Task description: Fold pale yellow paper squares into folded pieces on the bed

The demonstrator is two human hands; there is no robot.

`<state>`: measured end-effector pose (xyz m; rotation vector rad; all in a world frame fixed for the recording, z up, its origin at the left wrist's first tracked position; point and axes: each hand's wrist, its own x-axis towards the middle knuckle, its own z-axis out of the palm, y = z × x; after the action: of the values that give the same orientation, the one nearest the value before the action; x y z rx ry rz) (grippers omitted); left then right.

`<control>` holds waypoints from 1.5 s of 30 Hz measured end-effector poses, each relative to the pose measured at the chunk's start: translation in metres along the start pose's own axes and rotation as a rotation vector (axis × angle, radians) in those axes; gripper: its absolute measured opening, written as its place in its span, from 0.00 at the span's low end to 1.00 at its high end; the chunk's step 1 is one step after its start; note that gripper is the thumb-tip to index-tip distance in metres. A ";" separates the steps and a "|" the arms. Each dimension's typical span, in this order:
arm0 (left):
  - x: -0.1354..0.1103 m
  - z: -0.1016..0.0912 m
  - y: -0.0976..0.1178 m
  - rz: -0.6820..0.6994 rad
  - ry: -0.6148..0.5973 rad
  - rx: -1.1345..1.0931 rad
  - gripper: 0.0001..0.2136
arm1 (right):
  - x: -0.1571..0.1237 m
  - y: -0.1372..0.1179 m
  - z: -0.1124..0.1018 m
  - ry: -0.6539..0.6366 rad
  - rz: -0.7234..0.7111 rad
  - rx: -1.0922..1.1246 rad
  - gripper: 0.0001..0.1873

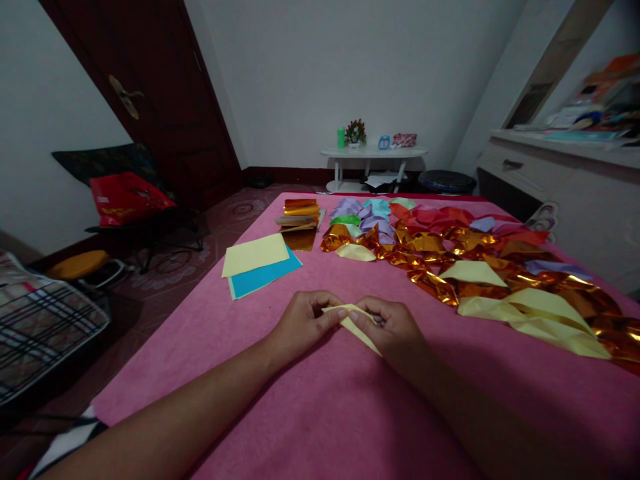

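Note:
A partly folded pale yellow paper (356, 325) is held low over the pink table (310, 413) between both hands. My left hand (304, 322) pinches its left end with fingers closed. On the right end, my right hand (395, 329) curls round the paper, fingers closed on it. A flat stack of paper lies ahead to the left, a yellow sheet (255, 255) on top of a blue sheet (265, 277).
Several folded paper pieces (530, 313), yellow, gold foil, red, purple and green, lie along the table's right and far side. A pile of gold foil sheets (299, 217) sits at the far middle. A chair with a red bag (127, 197) stands left; a white side table (373, 157) stands behind.

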<state>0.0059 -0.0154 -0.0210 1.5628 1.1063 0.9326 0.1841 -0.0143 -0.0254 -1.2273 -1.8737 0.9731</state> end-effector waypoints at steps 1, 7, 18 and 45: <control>0.000 0.000 0.000 0.000 -0.001 0.003 0.12 | 0.000 0.000 0.000 0.002 0.002 0.001 0.15; 0.001 0.000 -0.002 0.000 -0.015 0.013 0.13 | 0.000 0.000 0.000 -0.019 0.006 0.003 0.15; 0.000 0.000 -0.002 0.009 -0.006 0.035 0.12 | -0.001 0.002 0.000 -0.016 -0.016 -0.006 0.15; 0.004 -0.005 -0.003 -0.029 0.177 -0.155 0.11 | -0.001 -0.001 -0.001 0.011 0.096 0.125 0.14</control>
<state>0.0015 -0.0100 -0.0229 1.3550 1.1472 1.1268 0.1848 -0.0152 -0.0239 -1.2542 -1.7313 1.1151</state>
